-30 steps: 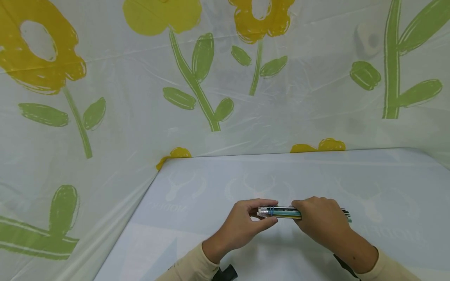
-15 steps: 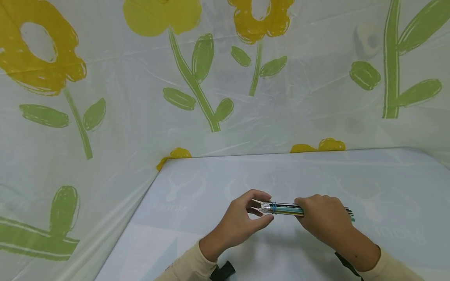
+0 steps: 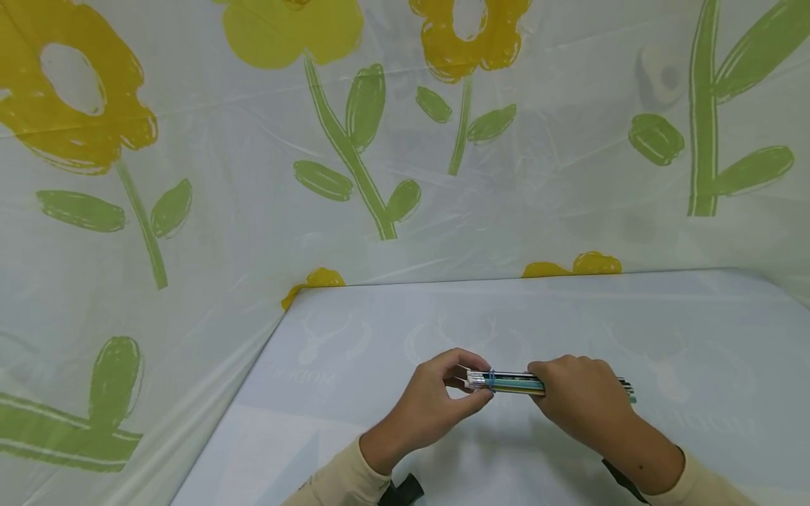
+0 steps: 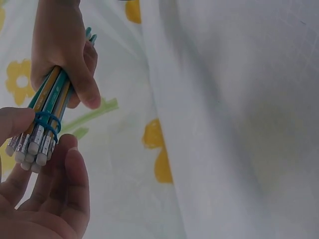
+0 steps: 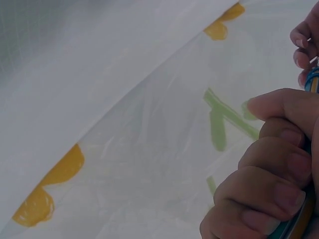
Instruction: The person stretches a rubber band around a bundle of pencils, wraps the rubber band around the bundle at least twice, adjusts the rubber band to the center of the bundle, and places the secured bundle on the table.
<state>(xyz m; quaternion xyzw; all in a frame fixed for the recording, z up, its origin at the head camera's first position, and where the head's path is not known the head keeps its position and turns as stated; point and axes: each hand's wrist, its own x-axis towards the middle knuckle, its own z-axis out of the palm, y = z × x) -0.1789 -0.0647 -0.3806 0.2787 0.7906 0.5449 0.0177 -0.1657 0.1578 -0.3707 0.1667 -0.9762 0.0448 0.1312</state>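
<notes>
A bundle of pencils [image 3: 517, 383], teal, yellow and dark, lies level between my hands above the table. My right hand [image 3: 582, 393] wraps its fingers round the middle of the bundle, and the far tips stick out beyond it. A blue rubber band [image 4: 49, 119] loops around the pencils just behind their metal ferrules and white erasers [image 4: 35, 148]. My left hand [image 3: 433, 400] is at this eraser end, pinching at the band with the thumb on one side and the fingertips on the other. In the right wrist view, curled fingers [image 5: 264, 186] cover most of the pencils.
Beneath the hands is a table with a pale cover [image 3: 354, 337] printed with faint antlers. A white curtain [image 3: 240, 211] with yellow flowers and green leaves hangs behind and to the left of it. A black strap piece [image 3: 401, 490] sits at the left wrist.
The bundle and right hand rose slightly to the right, then came back down a little. My left fingers spread away from the eraser end and have since closed in at the band.
</notes>
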